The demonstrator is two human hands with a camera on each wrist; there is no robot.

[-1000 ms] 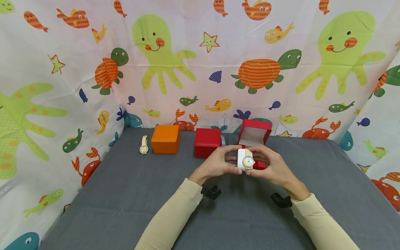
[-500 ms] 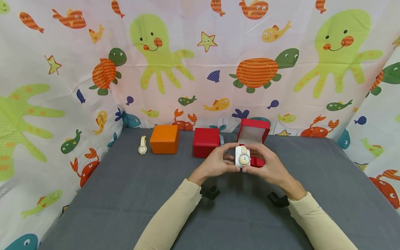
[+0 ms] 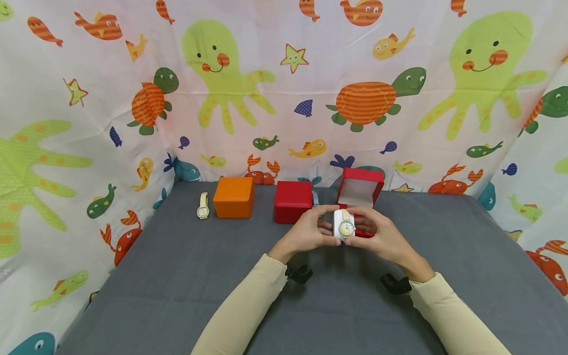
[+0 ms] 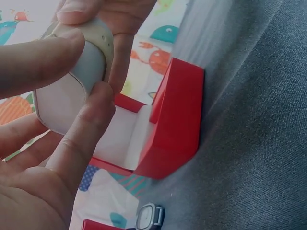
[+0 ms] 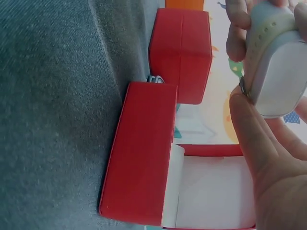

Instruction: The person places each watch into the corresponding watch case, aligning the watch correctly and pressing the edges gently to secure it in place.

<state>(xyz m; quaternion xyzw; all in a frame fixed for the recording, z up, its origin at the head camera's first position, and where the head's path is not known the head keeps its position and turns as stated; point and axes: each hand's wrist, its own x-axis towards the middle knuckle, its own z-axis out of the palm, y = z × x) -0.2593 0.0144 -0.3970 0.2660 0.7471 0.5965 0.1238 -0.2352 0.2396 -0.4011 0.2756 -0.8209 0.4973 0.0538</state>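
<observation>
Your left hand (image 3: pixel 306 234) and right hand (image 3: pixel 383 239) meet just right of centre in the head view, fingers curled narrowly round the white cushion (image 3: pixel 342 224) that carries the watch (image 3: pixel 346 228). In the left wrist view your fingers (image 4: pixel 43 60) pinch the cushion's sides. It looks light and soft, so it should give under a squeeze; the watch is the fragile part, with a smooth glass face. Hold the cushion by its bare ends, off the dial. The watch has a round pale dial and a cream strap wrapped round the cushion; the clasp is probably underneath, though the view hides it. Cushion and watch sit just above the open red box (image 3: pixel 360 192), lid upright, with a closed red box (image 3: pixel 293 202) to its left
</observation>
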